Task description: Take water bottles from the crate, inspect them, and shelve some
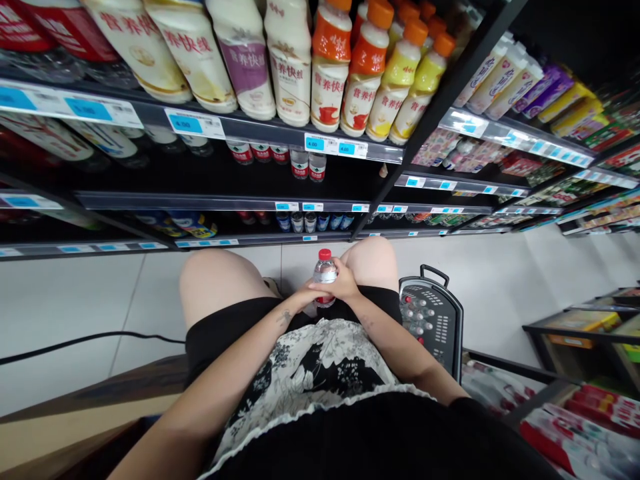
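Note:
A small clear plastic water bottle (325,271) with a red cap stands upright between my knees, in front of my lap. My right hand (344,281) wraps around its right side. From the left, my left hand (306,296) closes about the lower part, its fingers meeting those of the right. The hands cover much of the label, and red shows beneath them. Similar small bottles (309,167) with red and white labels stand on the middle shelf ahead, toward its front edge.
A black shopping basket (457,327) holding several small bottles is on the floor at my right. Larger milk-drink bottles (330,87) line the upper shelf. Cans (310,221) sit on the bottom shelf. A black cable (125,333) crosses at left; packaged goods (565,433) stand behind right.

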A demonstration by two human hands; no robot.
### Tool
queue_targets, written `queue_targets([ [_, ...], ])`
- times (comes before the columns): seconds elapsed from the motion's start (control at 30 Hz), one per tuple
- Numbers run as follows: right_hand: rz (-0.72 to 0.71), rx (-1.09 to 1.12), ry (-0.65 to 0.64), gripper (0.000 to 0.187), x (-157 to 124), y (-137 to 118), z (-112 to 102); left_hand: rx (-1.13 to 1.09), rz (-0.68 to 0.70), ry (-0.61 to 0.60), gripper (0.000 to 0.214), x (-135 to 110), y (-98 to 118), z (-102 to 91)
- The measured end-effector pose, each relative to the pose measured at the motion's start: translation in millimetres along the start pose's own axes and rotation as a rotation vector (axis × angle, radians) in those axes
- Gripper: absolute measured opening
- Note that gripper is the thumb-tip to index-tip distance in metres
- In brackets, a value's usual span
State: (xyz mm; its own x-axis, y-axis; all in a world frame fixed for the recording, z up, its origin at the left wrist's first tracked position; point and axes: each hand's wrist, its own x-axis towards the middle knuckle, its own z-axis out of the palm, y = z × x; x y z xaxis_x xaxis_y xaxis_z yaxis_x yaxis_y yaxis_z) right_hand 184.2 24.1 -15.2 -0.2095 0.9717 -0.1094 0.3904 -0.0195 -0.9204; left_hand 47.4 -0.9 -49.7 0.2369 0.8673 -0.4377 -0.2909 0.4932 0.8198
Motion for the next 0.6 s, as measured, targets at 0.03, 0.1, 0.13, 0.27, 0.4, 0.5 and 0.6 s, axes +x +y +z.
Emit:
queue_targets([
  [0.03,0.000,-0.063,0.042,0.063,0.2,-0.9,1.3,0.023,0.031,0.022,0.047,0.2,-0.4,1.5],
  [0.1,0.011,-0.167,0.140,0.062,1.2,-2.9,4.2,0.064,0.093,0.105,0.050,0.4,-1.4,4.0],
  [0.13,0.020,-0.186,0.176,0.063,1.9,-3.7,5.5,0.077,0.119,0.149,0.052,0.4,-1.7,4.7],
  [0.27,0.059,0.093,0.163,0.067,4.5,-4.8,5.4,-0.005,0.119,0.149,0.050,-0.8,1.3,-0.1],
  [0.4,0.087,0.497,0.059,0.070,1.9,-4.1,-4.4,-0.250,-0.093,-0.092,0.044,-4.8,6.5,-13.2],
  [0.5,0.139,0.616,-0.178,0.067,-2.8,-6.1,-12.7,-0.372,-0.216,-0.312,0.044,-8.5,6.5,-20.3],
  [0.6,0.179,0.650,-0.341,0.067,-6.2,-10.5,-16.9,-0.371,-0.244,-0.439,0.048,-9.9,2.4,-23.0],
])
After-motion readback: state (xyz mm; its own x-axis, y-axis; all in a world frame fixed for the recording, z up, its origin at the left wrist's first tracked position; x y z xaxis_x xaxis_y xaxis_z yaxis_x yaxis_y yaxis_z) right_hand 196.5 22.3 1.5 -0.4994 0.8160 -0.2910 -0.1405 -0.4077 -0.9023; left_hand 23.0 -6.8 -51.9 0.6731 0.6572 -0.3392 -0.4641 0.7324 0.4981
